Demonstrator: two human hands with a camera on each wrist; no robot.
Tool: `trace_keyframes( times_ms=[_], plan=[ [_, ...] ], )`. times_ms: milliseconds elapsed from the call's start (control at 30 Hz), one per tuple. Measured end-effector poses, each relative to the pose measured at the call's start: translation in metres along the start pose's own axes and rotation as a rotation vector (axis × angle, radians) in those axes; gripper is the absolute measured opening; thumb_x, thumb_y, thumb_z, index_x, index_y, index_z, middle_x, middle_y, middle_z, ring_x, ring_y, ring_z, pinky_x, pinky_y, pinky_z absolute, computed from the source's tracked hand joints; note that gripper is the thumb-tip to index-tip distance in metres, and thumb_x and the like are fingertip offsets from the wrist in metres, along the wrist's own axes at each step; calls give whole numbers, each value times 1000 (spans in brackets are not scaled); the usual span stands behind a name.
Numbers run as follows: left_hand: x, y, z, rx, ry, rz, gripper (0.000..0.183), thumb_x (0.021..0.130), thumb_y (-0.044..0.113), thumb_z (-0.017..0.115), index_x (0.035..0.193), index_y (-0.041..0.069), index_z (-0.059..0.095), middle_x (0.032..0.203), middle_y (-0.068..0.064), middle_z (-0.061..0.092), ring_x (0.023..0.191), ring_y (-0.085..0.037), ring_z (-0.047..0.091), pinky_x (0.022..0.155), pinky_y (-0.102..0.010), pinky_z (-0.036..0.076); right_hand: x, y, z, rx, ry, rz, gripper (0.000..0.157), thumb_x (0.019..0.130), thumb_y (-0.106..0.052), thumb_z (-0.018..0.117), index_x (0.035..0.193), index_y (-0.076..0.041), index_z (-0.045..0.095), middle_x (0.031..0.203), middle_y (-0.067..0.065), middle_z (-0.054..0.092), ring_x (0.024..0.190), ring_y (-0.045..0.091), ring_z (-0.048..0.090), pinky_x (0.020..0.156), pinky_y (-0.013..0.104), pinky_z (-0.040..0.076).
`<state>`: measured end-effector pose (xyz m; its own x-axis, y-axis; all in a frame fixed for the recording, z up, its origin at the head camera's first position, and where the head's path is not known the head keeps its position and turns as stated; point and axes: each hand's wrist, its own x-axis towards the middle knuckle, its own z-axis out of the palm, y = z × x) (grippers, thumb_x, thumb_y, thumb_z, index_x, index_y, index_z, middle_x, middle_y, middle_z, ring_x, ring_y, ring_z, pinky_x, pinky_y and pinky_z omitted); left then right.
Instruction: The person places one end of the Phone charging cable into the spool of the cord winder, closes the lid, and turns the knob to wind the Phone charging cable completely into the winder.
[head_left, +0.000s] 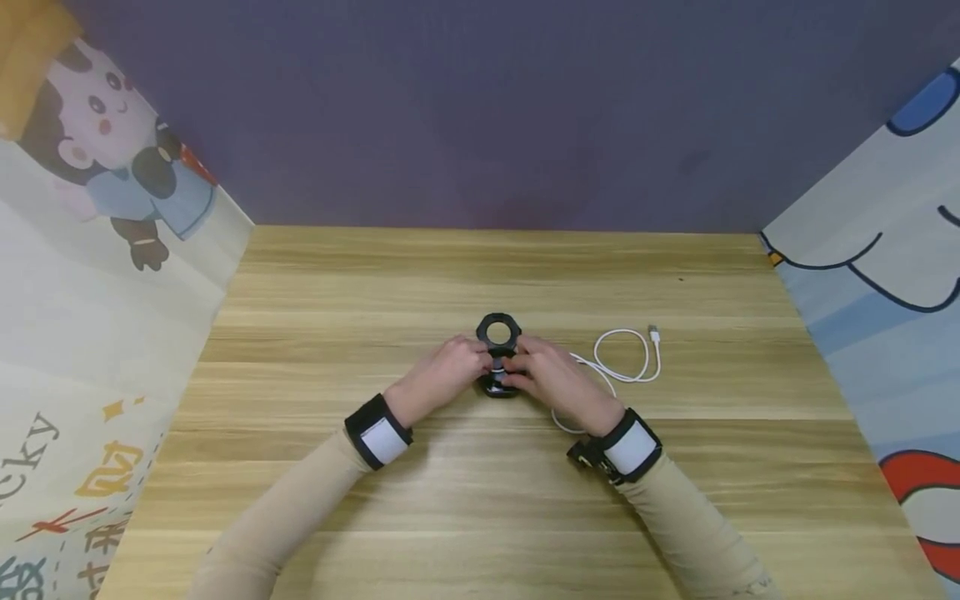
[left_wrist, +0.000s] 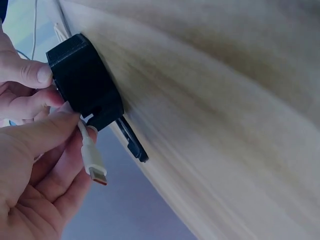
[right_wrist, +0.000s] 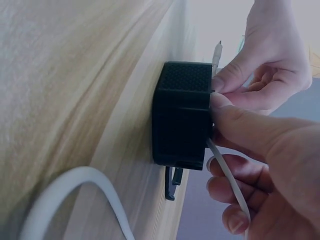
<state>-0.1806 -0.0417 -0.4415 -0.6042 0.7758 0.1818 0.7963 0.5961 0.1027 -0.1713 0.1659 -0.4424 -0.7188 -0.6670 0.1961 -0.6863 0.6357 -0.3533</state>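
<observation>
A black octagonal case (head_left: 498, 388) rests on the table with its lid (head_left: 482, 321), a ring with a round hole, swung back at the far side. My left hand (head_left: 451, 370) pinches a white USB cable (left_wrist: 84, 131) at the case's open top, its small flat plug (left_wrist: 99, 176) sticking out past the fingers. Opposite it, my right hand (head_left: 558, 379) holds the same cable at the opening, thumb against the case edge. From there the cable (right_wrist: 231, 180) runs down along the curled fingers. The case's inside is mostly hidden by both hands.
The rest of the cable lies in loops on the wooden table (head_left: 450, 267), right of the case, ending in a larger USB plug (head_left: 654, 333). A dark panel (head_left: 480, 117) stands behind the table, with printed walls at both sides.
</observation>
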Motion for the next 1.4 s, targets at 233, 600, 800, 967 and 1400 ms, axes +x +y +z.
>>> trace_keyframes(
  times_ms=[233,600,800,967,1400],
  plan=[
    [-2,5,1,-83,-17,-120,9,86,7,63,90,9,72,93,-5,68,80,-12,63,69,-21,55,-1,0,2,25,-9,30,14,86,-28,67,90,-16,72,80,-3,49,69,8,44,56,25,42],
    [-3,7,1,-33,-49,-118,13,87,4,61,91,11,72,97,-7,68,82,-14,64,70,-23,56,-3,0,6,59,-3,46,13,86,-25,68,90,-14,72,83,-4,51,73,7,47,61,25,46],
    [-4,6,3,-100,-68,-150,13,90,7,60,94,11,72,99,-7,68,83,-12,63,72,-21,55,-3,1,5,63,-12,32,15,87,-26,67,94,-14,72,84,-5,50,74,6,47,63,25,46],
    [-3,6,3,-96,-63,-153,12,90,9,60,93,10,72,96,-6,67,81,-12,63,69,-21,55,-6,6,1,67,-32,-6,18,88,-17,65,102,-9,73,84,-4,48,76,8,47,64,25,47],
    [1,7,1,-46,-60,-160,11,86,5,63,90,10,72,92,-5,66,77,-12,62,66,-20,55,-11,18,-5,136,25,103,7,84,-14,69,89,-8,70,84,0,64,77,9,58,68,28,54]
  ],
)
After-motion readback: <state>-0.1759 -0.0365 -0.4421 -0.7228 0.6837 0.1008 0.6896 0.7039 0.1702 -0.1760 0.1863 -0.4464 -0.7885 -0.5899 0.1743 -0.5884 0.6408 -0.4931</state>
